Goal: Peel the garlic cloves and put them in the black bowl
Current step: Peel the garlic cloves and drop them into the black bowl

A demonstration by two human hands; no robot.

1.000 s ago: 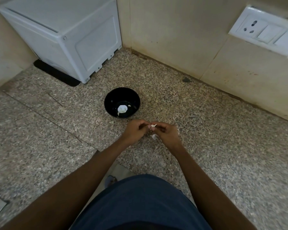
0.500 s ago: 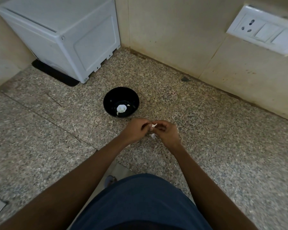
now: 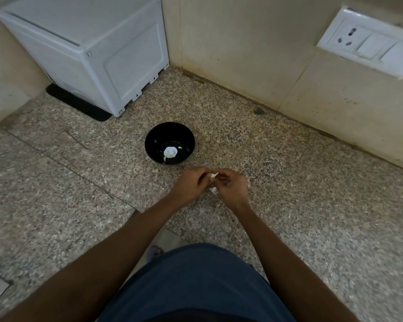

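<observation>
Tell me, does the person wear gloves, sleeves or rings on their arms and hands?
No gloves show on the left hand or the right hand. Both forearms are bare, with no sleeves, watch or bracelet in view. Rings are too small to tell.

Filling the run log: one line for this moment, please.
stage: peeling | left hand and right hand: pinching small white garlic clove | round black bowl: holds white garlic

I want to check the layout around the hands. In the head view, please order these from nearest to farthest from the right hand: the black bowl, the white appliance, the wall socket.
1. black bowl: just beyond the right hand, slightly to its left.
2. wall socket: on the wall, far to the upper right.
3. white appliance: in the far left corner.
</observation>
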